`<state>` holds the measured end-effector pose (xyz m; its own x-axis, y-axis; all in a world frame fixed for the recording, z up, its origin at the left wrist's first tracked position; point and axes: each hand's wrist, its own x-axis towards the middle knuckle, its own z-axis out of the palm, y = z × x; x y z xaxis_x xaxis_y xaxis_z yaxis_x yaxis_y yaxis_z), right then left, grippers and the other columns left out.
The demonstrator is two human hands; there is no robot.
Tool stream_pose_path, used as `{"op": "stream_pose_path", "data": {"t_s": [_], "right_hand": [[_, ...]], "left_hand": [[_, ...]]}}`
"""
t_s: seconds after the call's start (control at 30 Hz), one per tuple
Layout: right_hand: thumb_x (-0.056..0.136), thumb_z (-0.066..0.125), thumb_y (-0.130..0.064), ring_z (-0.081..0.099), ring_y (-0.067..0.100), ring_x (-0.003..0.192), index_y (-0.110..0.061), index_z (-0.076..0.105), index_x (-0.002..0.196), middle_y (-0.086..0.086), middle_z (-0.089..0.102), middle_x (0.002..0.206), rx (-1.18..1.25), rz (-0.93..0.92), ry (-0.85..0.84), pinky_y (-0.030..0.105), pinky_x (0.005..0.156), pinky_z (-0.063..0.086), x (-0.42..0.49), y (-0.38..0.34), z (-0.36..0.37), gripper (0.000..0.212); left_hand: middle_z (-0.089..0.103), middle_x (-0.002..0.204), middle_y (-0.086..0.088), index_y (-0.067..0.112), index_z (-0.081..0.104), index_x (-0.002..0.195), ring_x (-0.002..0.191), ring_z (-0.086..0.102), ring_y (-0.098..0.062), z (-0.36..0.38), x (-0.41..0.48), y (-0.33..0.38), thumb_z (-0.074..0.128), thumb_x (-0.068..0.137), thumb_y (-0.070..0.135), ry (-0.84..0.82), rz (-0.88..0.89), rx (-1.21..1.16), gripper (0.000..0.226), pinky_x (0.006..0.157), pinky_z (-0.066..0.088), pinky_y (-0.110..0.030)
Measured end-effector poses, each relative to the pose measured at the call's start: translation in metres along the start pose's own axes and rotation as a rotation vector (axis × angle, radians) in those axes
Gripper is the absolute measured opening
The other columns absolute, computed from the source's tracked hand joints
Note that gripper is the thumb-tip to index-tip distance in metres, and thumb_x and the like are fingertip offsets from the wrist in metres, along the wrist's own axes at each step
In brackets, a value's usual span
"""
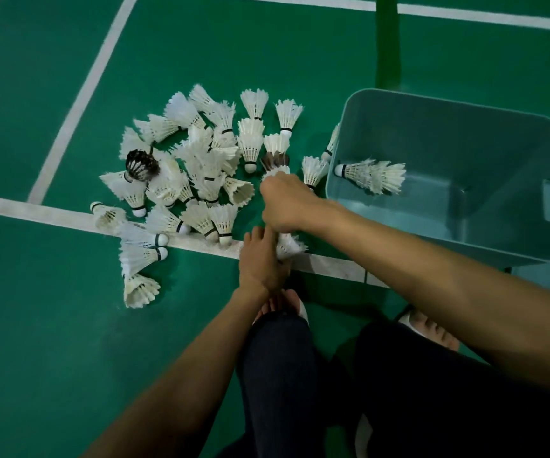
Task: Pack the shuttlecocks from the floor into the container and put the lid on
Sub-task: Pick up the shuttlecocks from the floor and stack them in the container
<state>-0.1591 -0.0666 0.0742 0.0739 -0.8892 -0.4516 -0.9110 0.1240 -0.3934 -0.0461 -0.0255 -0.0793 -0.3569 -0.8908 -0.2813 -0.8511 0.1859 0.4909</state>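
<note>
feathered shuttlecocks (pixel 197 166), smooth plastic container (pixel 465 249) (matt), lightly sheened floor (pixel 52 342).

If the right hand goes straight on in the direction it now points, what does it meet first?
Probably the white shuttlecock lying on its side at the near edge of the pile, just left of the right hand; its height above the floor is unclear.

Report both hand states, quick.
Left hand: touching the lower shuttlecock; grip cannot be told.
Right hand: closed round the upper shuttlecock.
</note>
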Motion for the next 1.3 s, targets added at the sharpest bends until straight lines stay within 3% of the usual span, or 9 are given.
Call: {"op": "stream_pose_path", "data": {"t_s": [0.1, 0.23, 0.5, 0.6, 0.7, 0.83, 1.0, 1.13, 1.3], "right_hand": [[0.09, 0.054, -0.003, 0.039, 0.039, 0.121, -0.01, 0.044, 0.092, 0.02, 0.046, 0.125, -0.087, 0.078, -0.064, 0.047, 0.092, 0.043, 0.017, -0.001, 0.006, 0.013], [0.087, 0.06, -0.005, 0.035, 0.041, 0.129, -0.01, 0.056, 0.12, 0.021, 0.041, 0.137, -0.202, 0.143, -0.052, 0.052, 0.105, 0.037, 0.032, -0.001, 0.025, 0.034], [0.084, 0.068, -0.016, 0.058, 0.036, 0.101, -0.015, 0.04, 0.074, 0.01, 0.056, 0.088, -0.135, 0.155, -0.087, 0.042, 0.084, 0.047, 0.015, 0.016, 0.04, 0.03], [0.09, 0.064, -0.011, 0.063, 0.034, 0.1, -0.012, 0.052, 0.09, 0.015, 0.063, 0.112, -0.166, 0.127, -0.141, 0.037, 0.074, 0.044, 0.004, 0.021, 0.049, 0.011], [0.094, 0.06, -0.013, 0.063, 0.035, 0.112, -0.011, 0.059, 0.117, 0.016, 0.061, 0.124, -0.151, 0.081, -0.123, 0.036, 0.075, 0.042, -0.002, 0.023, 0.052, 0.023], [0.092, 0.061, -0.015, 0.065, 0.033, 0.1, -0.014, 0.055, 0.097, 0.011, 0.063, 0.1, -0.031, 0.016, 0.044, 0.035, 0.071, 0.04, -0.011, 0.003, 0.033, 0.007], [0.089, 0.064, -0.012, 0.06, 0.025, 0.083, -0.018, 0.05, 0.093, -0.001, 0.048, 0.072, 0.039, 0.059, 0.18, 0.035, 0.07, 0.045, -0.026, -0.018, -0.025, 0.016], [0.083, 0.063, -0.016, 0.06, 0.027, 0.085, -0.018, 0.062, 0.099, 0.002, 0.063, 0.088, 0.183, 0.129, 0.423, 0.036, 0.073, 0.048, -0.045, -0.008, -0.083, 0.016], [0.07, 0.066, -0.026, 0.069, 0.026, 0.079, -0.012, 0.07, 0.089, 0.005, 0.069, 0.082, 0.367, 0.242, 0.608, 0.034, 0.068, 0.056, -0.062, 0.048, -0.117, 0.023]], "left_hand": [[0.057, 0.1, -0.007, 0.014, 0.06, 0.105, 0.091, 0.054, -0.028, -0.015, -0.008, -0.005, 0.072, 0.074, 0.021, 0.162, -0.139, -0.112, 0.034, 0.068, 0.04, -0.034], [0.051, 0.1, -0.008, 0.01, 0.048, 0.096, 0.091, 0.046, -0.027, -0.039, -0.018, -0.011, 0.07, 0.074, 0.019, 0.476, -0.346, -0.185, 0.033, 0.072, 0.036, -0.038], [0.043, 0.132, -0.021, 0.005, 0.045, 0.129, 0.117, 0.042, -0.039, -0.05, 0.02, -0.003, 0.067, 0.081, 0.016, 0.388, -0.385, -0.017, 0.054, 0.091, 0.04, -0.042], [0.041, 0.139, -0.023, 0.014, 0.047, 0.133, 0.123, 0.041, -0.041, -0.044, 0.026, 0.008, 0.065, 0.083, 0.015, 0.316, -0.392, 0.048, 0.054, 0.095, 0.039, -0.044], [0.042, 0.14, -0.025, 0.017, 0.046, 0.138, 0.125, 0.041, -0.043, -0.041, 0.028, 0.016, 0.061, 0.089, 0.019, 0.211, -0.366, 0.037, 0.052, 0.101, 0.038, -0.05], [0.044, 0.135, -0.031, 0.002, 0.048, 0.133, 0.119, 0.049, -0.046, -0.049, 0.022, 0.024, 0.044, 0.089, 0.033, 0.289, -0.387, -0.347, 0.053, 0.101, 0.044, -0.053], [0.05, 0.097, -0.016, 0.002, 0.051, 0.09, 0.073, 0.042, -0.03, -0.097, 0.027, 0.061, 0.04, 0.06, 0.057, 0.506, -0.292, -0.605, 0.063, 0.059, 0.037, -0.038], [0.068, 0.111, -0.01, 0.003, 0.068, 0.113, 0.1, 0.067, -0.025, -0.141, 0.044, 0.106, 0.065, 0.061, 0.061, 0.65, -0.25, -0.779, 0.077, 0.092, 0.057, -0.048], [0.074, 0.078, 0.006, 0.018, 0.074, 0.081, 0.07, 0.063, -0.005, -0.163, 0.056, 0.181, 0.078, 0.068, 0.037, 0.611, 0.114, -0.754, 0.023, 0.066, 0.056, -0.032]]}}
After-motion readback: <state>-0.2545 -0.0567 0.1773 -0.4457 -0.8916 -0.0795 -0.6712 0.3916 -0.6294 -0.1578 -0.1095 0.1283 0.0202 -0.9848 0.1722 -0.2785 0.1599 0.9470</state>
